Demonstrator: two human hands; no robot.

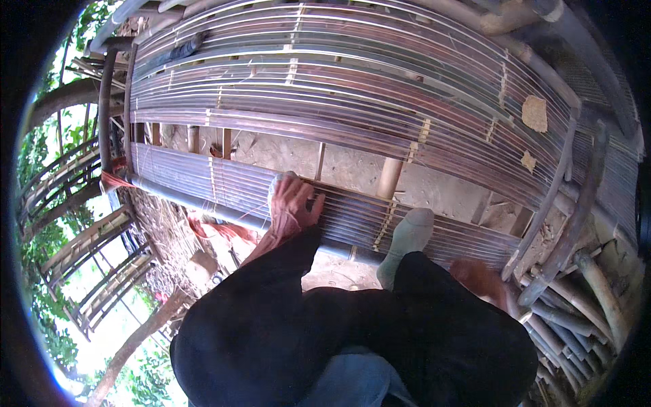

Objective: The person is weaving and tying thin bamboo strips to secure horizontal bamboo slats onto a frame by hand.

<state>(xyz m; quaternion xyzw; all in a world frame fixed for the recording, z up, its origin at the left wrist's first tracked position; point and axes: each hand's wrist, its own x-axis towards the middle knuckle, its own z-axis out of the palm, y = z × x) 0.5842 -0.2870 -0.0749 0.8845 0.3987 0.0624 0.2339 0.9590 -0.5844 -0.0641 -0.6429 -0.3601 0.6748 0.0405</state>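
Note:
A bamboo slat panel (352, 211) runs across in front of me, its thin strips tied by crosswise lashings. My left hand (295, 203) rests at this panel, fingers bent downward and a gap showing between thumb and forefinger. Just past its fingertips a bit of grey sock shows; the rest of that foot is hidden. My other foot, in a grey-green sock (410, 234), presses on the slats to the right. By the panel's right end, my right hand (478, 278) is smeared by motion and partly behind my knee, so its fingers cannot be read.
A wider slat deck (325, 88) lies beyond a gap with bare ground and a bamboo post (389, 178). Two tan flat pieces (534, 113) lie at its right. Poles (569, 217) and stacked bamboo stand on the right. Red cloth (224, 229) hangs below the left pole.

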